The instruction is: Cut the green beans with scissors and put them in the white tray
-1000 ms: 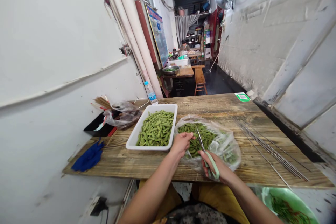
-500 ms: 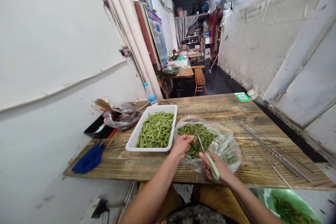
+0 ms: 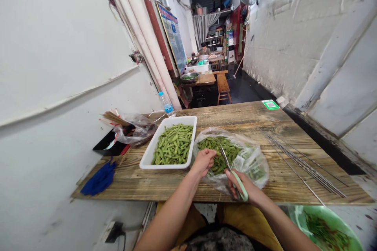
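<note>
My right hand [image 3: 240,186] is closed around the pale green handles of a pair of scissors [image 3: 226,159]. The blades point up and away, slightly parted, over a clear plastic bag [image 3: 259,160] of green edamame pods [image 3: 219,166]. Just left of the blades, the thumb and fingers of my left hand [image 3: 205,162] are pinched together above the pods. Whatever is between those fingertips is too small to make out. To the left, touching or nearly touching the bag, stands a white tray [image 3: 143,163] filled with edamame pods [image 3: 173,145].
Long metal skewers [image 3: 306,164] lie on the right of the wooden table [image 3: 235,119]. On the left are a blue cloth [image 3: 98,178], a black box [image 3: 103,145] with sticks and a water bottle [image 3: 167,106]. A green basin [image 3: 330,227] stands below. Another person [image 3: 204,49] sits far back.
My left fingertips have drawn slightly left, away from the scissors. The scissor blades look a little wider apart. The view has shifted slightly.
</note>
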The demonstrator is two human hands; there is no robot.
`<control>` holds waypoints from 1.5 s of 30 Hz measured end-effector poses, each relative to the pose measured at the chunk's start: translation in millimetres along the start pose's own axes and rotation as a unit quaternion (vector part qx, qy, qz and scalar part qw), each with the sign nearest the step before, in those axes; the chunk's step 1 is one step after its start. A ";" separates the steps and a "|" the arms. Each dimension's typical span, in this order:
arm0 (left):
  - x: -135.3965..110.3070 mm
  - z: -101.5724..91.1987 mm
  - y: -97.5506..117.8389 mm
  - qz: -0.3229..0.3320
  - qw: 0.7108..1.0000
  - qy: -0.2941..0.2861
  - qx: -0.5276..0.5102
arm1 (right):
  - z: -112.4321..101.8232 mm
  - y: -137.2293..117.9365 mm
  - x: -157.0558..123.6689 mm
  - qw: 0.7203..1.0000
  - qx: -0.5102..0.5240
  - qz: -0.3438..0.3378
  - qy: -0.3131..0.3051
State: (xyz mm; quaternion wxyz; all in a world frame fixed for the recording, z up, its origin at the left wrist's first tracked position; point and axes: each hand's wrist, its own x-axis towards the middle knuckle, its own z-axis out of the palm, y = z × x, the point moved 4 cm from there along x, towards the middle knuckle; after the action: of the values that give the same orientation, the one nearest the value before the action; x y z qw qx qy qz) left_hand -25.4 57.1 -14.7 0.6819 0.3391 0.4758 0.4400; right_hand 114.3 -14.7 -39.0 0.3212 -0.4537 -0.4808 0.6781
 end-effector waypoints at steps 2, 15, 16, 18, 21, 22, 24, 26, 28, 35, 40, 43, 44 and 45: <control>-1.4 3.1 1.2 0.006 1.000 -0.013 0.003 | -1.5 1.2 -1.6 1.000 -0.006 -0.008 -0.006; -7.0 9.7 -1.9 0.011 0.995 -0.034 0.095 | -15.2 -0.9 -4.0 0.999 -0.050 -0.015 -0.006; -7.0 9.9 -1.0 0.009 0.995 -0.034 0.098 | -16.3 -1.0 -3.4 0.998 -0.055 -0.018 -0.008; -6.8 10.2 1.0 0.007 0.994 -0.036 0.104 | -18.0 -1.8 -2.5 0.998 -0.064 -0.021 -0.010; -5.7 9.9 3.5 0.009 0.992 -0.038 0.118 | -18.2 -4.0 -2.6 0.997 -0.072 -0.015 -0.005; -5.1 9.6 3.8 0.010 0.992 -0.037 0.123 | -17.4 -4.5 -3.0 0.997 -0.072 -0.009 -0.002; -3.3 8.4 3.1 0.011 0.991 -0.034 0.128 | -14.3 -4.6 -4.0 0.998 -0.061 0.007 0.002; -1.2 6.8 0.4 0.006 0.992 -0.032 0.123 | -10.5 -3.3 -4.5 0.999 -0.041 0.027 0.007; 0.4 5.0 -3.2 -0.005 0.993 -0.030 0.115 | -7.7 -1.4 -4.2 0.999 -0.027 0.043 0.012; -10.3 -15.4 18.4 0.035 0.996 0.014 0.076 | -20.5 -1.3 -2.1 0.997 -0.058 0.025 0.037; -22.6 -70.6 88.1 0.237 0.924 0.197 0.228 | -32.3 6.1 -15.2 0.996 -0.061 0.020 0.062; -22.9 -100.5 122.3 0.302 0.821 0.267 0.404 | -42.3 12.3 -29.0 0.991 -0.101 0.003 0.090; -21.1 -107.1 127.4 0.297 0.796 0.259 0.460 | -48.2 12.3 -33.5 0.986 -0.127 -0.010 0.103; -20.3 -112.4 129.7 0.295 0.774 0.244 0.504 | -55.7 10.8 -37.4 0.980 -0.158 -0.027 0.121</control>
State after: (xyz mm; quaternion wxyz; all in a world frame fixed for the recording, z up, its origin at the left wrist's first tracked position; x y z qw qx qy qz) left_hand -171.0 92.9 71.1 0.1115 0.6392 0.6567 0.3845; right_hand 180.1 -30.8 -44.8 0.3193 -0.5641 -0.5516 0.5250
